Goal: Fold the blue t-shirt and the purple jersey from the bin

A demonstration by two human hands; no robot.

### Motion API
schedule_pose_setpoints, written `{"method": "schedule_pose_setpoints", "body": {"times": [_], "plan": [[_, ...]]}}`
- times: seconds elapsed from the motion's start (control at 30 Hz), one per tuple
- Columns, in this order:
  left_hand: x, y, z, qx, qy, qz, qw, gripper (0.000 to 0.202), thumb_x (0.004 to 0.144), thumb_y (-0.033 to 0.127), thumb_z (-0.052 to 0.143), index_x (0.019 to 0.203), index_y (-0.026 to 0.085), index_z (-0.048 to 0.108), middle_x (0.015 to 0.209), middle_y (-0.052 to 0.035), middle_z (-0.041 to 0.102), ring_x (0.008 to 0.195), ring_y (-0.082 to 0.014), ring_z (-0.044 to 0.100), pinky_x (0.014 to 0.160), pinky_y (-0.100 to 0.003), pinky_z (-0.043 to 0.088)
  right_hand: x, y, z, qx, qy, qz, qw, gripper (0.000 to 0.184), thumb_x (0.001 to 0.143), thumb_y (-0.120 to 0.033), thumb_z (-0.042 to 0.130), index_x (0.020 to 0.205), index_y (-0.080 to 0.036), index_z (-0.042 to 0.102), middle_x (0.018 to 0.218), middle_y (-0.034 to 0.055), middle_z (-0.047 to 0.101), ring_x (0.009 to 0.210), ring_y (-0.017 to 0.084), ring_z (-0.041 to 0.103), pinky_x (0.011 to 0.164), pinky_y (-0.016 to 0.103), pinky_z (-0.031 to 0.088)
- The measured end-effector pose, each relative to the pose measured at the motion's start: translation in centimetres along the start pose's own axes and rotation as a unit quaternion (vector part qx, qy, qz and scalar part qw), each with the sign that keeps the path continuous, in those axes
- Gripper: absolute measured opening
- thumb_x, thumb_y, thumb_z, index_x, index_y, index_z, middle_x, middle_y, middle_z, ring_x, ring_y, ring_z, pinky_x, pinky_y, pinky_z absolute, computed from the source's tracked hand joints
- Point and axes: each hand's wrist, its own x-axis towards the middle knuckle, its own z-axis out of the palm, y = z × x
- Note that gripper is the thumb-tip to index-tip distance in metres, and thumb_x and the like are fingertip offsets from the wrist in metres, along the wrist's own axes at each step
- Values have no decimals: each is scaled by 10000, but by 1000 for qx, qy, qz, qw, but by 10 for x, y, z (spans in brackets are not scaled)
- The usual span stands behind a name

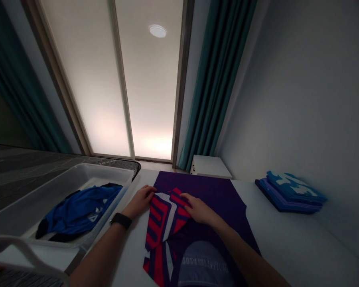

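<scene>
Left hand (139, 201), right hand (199, 210) open flat on purple jersey (203, 191), grey print (202, 261) blurred

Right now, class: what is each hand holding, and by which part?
Neither clearly grips: left hand and right hand rest on the folded red-striped part of a purple jersey.

A purple jersey (203, 187) lies flat and spread on the white surface (287, 239), its armhole notch showing along the right edge. A red, purple and white striped panel (161, 219) is folded over onto the jersey's middle, tilting across it in a doubled layer. A second striped section (157, 267) lies flat just below, unfolded, toward the near edge.
</scene>
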Motion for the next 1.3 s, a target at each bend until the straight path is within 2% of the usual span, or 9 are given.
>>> {"method": "schedule_pose_setpoints", "body": {"times": [0.2, 0.3, 0.5, 0.57, 0.73, 0.93, 1.07, 1.17, 1.3], "plan": [[0, -3, 1, 20, -6, -1, 1000, 304, 894, 354, 429, 982, 180, 662, 935, -72, 633, 765, -204, 603, 730, -328, 483, -5, 15, 2, -80, 6, 60, 995, 521, 893, -196, 473, 1401, -295, 417, 1214, 68, 665, 1066, 235, 640, 834, 306, 439], [-1, -3, 0, 35, -10, -3, 999, 300, 889, 360, 440, 971, 181, 666, 924, -71, 624, 735, -196, 590, 703, -319, 474, -7, 17, 6, -95, 3, 49, 994, 525, 896, -183, 461, 1409, -280, 407, 1235, 81, 654, 1093, 242, 630, 847, 313, 438], [1, -8, 3, 35, -9, 1, 999, 302, 893, 355, 432, 952, 182, 672, 915, -70, 610, 730, -197, 600, 690, -314, 476, -6, 17, 6, -104, 65, 26, 992, 463, 912, -163, 418, 1370, -223, 444, 1229, 92, 651, 1113, 222, 613, 895, 304, 413], [1, -8, 4, 38, -3, 3, 999, 304, 892, 353, 433, 953, 179, 675, 910, -72, 612, 745, -203, 605, 695, -318, 479, -6, 21, 3, -113, 66, 26, 991, 457, 899, -164, 444, 1353, -208, 466, 1201, 96, 658, 1074, 222, 623, 875, 298, 411], [0, -1, 1, 56, -7, 1, 998, 322, 890, 384, 446, 965, 178, 682, 905, -71, 615, 764, -210, 610, 699, -317, 485, -10, 37, -12, -27, 37, 6, 999, 463, 865, -137, 468, 1318, -220, 513, 873, 14, 687, 765, 153, 627, 707, 232, 414], [2, -4, 3, 69, -14, 13, 997, 339, 895, 390, 432, 973, 169, 678, 904, -69, 610, 760, -206, 610, 705, -320, 482, -14, 59, -26, 20, 110, 45, 993, 348, 874, -145, 424, 1167, -165, 611, 766, 15, 657, 714, 146, 603, 676, 233, 408], [2, -5, 3, 78, -17, 15, 997, 360, 899, 400, 424, 990, 165, 680, 901, -71, 610, 765, -209, 610, 716, -328, 480, -15, 60, -29, -31, 102, 52, 993, 244, 870, -167, 451, 977, -192, 670, 861, 38, 694, 782, 164, 627, 696, 245, 404], [2, -3, 3, 82, -18, 12, 996, 390, 900, 439, 431, 1004, 171, 694, 902, -74, 611, 783, -217, 616, 721, -329, 485, -15, 57, -26, -77, 88, 38, 992, 223, 884, -165, 453, 944, -198, 665, 936, 42, 704, 855, 166, 634, 727, 240, 398], [3, -1, 3, 98, -19, 19, 995, 403, 890, 466, 447, 985, 178, 712, 882, -78, 608, 799, -230, 619, 719, -333, 490, -15, 56, -17, -131, 93, 42, 986, 186, 901, -175, 462, 912, -202, 645, 905, 31, 689, 815, 156, 620, 705, 238, 374]]}}
